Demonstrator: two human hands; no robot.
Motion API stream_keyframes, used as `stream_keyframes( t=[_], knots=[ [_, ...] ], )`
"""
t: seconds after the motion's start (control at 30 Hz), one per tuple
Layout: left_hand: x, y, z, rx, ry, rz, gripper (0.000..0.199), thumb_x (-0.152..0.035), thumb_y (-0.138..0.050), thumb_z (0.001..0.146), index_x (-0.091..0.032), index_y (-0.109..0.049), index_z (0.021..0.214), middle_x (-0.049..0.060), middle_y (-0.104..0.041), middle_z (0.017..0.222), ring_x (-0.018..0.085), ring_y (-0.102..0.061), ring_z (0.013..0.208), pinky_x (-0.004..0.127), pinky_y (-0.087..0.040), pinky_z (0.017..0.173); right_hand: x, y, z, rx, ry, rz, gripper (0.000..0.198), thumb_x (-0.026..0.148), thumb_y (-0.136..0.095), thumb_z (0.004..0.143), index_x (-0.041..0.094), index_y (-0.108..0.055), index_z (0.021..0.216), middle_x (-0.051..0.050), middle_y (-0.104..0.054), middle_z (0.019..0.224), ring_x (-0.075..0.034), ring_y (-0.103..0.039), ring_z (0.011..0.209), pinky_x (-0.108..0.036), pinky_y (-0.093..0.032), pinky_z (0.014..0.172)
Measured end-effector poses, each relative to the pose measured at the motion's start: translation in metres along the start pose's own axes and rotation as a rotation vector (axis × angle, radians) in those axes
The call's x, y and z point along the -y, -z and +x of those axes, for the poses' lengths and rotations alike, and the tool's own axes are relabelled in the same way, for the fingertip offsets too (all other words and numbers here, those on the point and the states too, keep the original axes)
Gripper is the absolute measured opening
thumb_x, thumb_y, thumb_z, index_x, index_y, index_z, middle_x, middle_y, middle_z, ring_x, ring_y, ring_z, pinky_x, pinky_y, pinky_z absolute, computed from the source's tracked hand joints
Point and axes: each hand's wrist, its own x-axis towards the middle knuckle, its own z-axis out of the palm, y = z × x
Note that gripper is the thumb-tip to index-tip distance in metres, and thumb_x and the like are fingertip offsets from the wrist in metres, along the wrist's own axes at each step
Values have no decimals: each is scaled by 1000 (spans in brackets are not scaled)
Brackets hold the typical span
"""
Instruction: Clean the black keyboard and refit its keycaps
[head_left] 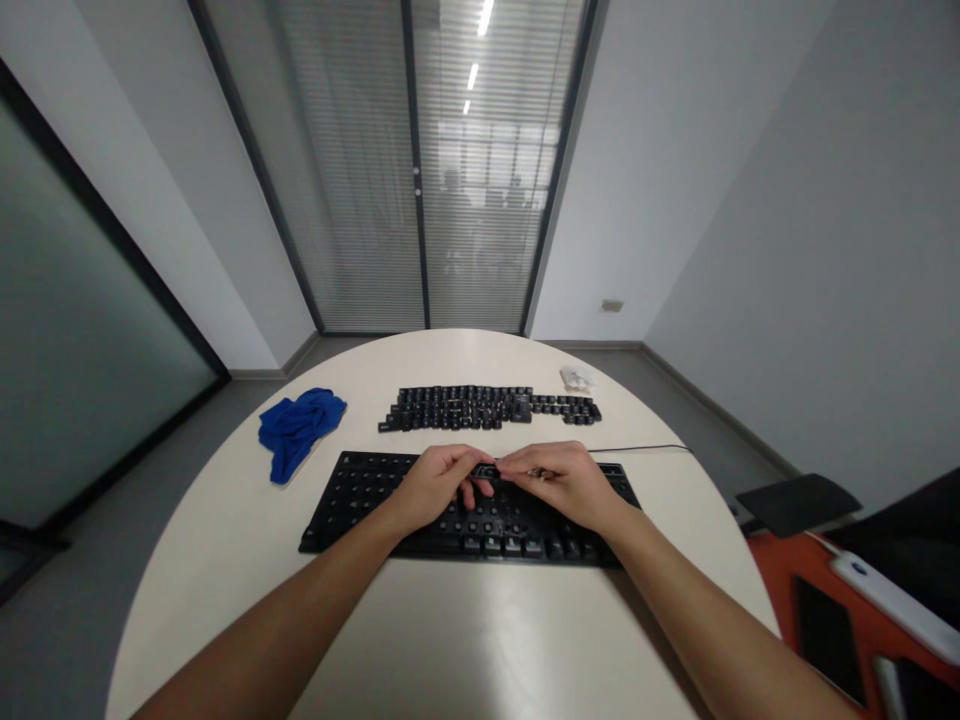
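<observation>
A black keyboard (352, 500) lies across the table in front of me, with many keycaps off and the sockets bare on its left and middle parts. Over its upper middle, my left hand (435, 487) pinches a small black keycap (486, 471) between thumb and fingers. My right hand (566, 482) is closed beside it, its fingertips meeting the same keycap. A small shiny piece (541, 473) shows in the right fingers; its kind is unclear. Behind the keyboard, loose black keycaps (450, 408) lie in keyboard-like rows.
A crumpled blue cloth (301, 425) lies at the table's left. At the back right sits a small clear plastic bag (577, 378). The keyboard's cable (645, 447) runs off to the right edge. An orange seat (795, 600) with a white power strip (892, 600) stands beyond the round table (217, 570).
</observation>
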Motion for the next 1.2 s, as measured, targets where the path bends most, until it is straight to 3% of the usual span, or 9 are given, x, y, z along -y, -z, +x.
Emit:
stream_keyframes(
  t=[0.43, 0.7, 1.2],
  knots=[
    [3, 0, -1, 23, -7, 0, 44, -48, -48, 93, -10, -70, 97, 5, -70, 66, 8, -54, 43, 19, -32, 44, 6, 0, 1, -1, 34, 2, 16, 21, -65, 93, 23, -76, 103, -4, -79, 101, -15, -75, 89, -23, -59, 75],
    [5, 0, 0, 24, 7, -5, 41, -47, -48, 94, -12, -70, 97, 3, -70, 65, 8, -53, 42, 19, -32, 44, 1, 3, -1, 81, 114, -75, 25, 16, -60, 94, 26, -74, 113, -3, -77, 108, -15, -73, 100, -27, -58, 88],
    [3, 0, 0, 16, 31, -5, 45, -52, -50, 92, -11, -69, 95, 4, -70, 64, 8, -51, 40, 20, -32, 44, 7, -1, 0, 47, 135, -131, 27, 16, -60, 94, 27, -73, 115, -2, -77, 108, -15, -74, 97, -26, -59, 86]
  ],
)
